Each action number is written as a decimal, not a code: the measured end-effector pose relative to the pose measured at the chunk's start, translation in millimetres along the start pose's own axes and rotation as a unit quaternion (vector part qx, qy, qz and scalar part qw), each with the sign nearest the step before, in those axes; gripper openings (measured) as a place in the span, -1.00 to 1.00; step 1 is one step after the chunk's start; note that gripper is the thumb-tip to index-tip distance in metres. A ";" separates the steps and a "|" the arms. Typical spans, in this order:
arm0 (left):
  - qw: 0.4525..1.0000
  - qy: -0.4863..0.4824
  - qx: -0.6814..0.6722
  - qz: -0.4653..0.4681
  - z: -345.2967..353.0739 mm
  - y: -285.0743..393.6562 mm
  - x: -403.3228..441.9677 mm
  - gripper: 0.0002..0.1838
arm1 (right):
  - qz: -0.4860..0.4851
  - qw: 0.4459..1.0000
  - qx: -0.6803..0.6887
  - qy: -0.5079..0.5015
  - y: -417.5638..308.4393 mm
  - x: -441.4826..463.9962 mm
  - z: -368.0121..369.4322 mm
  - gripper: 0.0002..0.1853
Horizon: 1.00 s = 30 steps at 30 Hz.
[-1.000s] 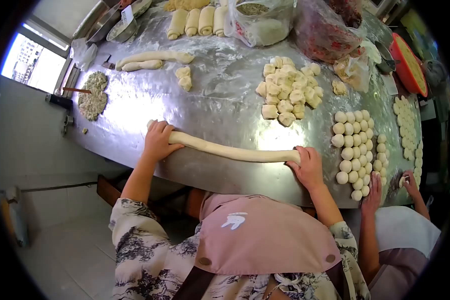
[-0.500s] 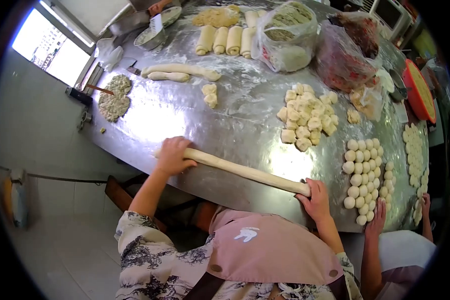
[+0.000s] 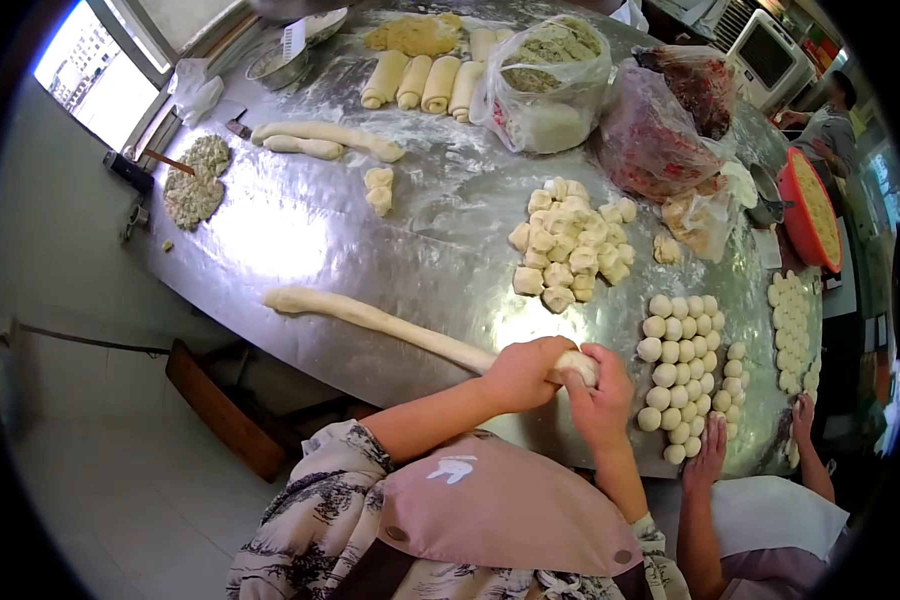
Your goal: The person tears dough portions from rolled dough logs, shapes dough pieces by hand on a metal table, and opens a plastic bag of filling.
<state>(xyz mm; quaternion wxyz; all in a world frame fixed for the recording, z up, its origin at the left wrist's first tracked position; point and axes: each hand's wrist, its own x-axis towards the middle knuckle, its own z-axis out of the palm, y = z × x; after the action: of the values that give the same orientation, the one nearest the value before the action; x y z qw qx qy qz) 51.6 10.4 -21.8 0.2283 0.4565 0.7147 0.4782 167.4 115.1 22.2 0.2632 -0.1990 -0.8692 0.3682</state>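
A long dough rope (image 3: 370, 318) lies slantwise along the near side of the metal table (image 3: 430, 250). Both of my hands are at its right end, side by side. My left hand (image 3: 528, 374) is wrapped over the rope, its fingers pressed together on it. Beside it, my right hand (image 3: 600, 392) grips the rope's rounded tip, which bulges between the two hands. Behind them is a heap of cut dough pieces (image 3: 570, 240). Rows of round dough balls (image 3: 682, 355) sit to the right of my right hand.
A co-worker's hand (image 3: 705, 455) rests beside the dough balls. Farther back are dough rolls (image 3: 438, 84), a bag of filling (image 3: 550, 90), a reddish bag (image 3: 660, 140) and a red basin (image 3: 810, 210). Flattened filling (image 3: 196, 183) and two short ropes (image 3: 340, 135) lie left.
My left hand has let go of the rope's left end and moved right, next to my right hand. The left end now lies uncovered. The whole view has shifted.
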 end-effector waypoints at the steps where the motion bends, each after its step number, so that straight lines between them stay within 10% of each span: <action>1: 1.000 0.011 -0.011 -0.015 -2.9 -0.4 -2.1 -0.53 | -0.040 0.999 -0.006 0.010 -2.9 5.5 8.6 -0.70; 8: 0.982 0.065 -0.043 -0.170 -42.9 10.1 -14.6 -0.65 | -0.124 0.992 0.034 -0.005 -18.0 45.0 59.2 -0.90; 12: 0.975 0.172 -0.087 -0.111 -54.5 7.8 -19.1 -0.66 | -0.123 0.989 0.053 -0.056 -28.7 57.0 70.2 -0.89; 25: 0.973 0.096 -0.138 -0.160 -69.1 -33.6 -30.8 -0.89 | -0.133 0.988 0.031 -0.072 -15.1 85.0 110.7 -0.79; 30: 0.967 0.024 -0.254 -0.018 -71.3 -1.4 -32.3 -0.88 | -0.094 0.985 -0.084 -0.118 25.3 137.1 129.1 -0.69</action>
<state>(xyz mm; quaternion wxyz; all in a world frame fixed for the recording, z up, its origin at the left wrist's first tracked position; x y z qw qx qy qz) 12.1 -51.8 4.6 0.3283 0.3588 0.5830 0.6508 -13.9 136.5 -30.2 0.1749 -0.0927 -0.9369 0.2882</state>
